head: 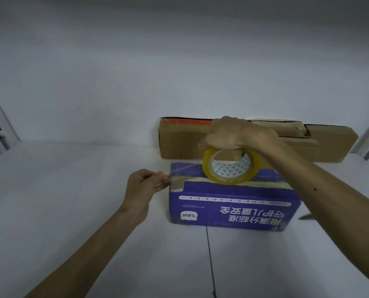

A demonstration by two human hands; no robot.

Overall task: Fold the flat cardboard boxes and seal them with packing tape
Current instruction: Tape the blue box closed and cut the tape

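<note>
A folded blue box [233, 209] with white printed characters stands on the white table [71, 201], its top flaps closed along a brown seam. My right hand [237, 134] grips a yellowish roll of clear packing tape [228, 166] from above, the roll resting upright on the box's top seam. My left hand [144, 186] pinches the free end of the tape at the box's upper left corner. A clear strip runs from that corner to the roll.
Flat brown cardboard boxes [179, 140] lean against the white wall behind the blue box. A dark pointed tool tip [306, 216] lies on the table right of the box. A dark seam [209, 254] runs down the tabletop.
</note>
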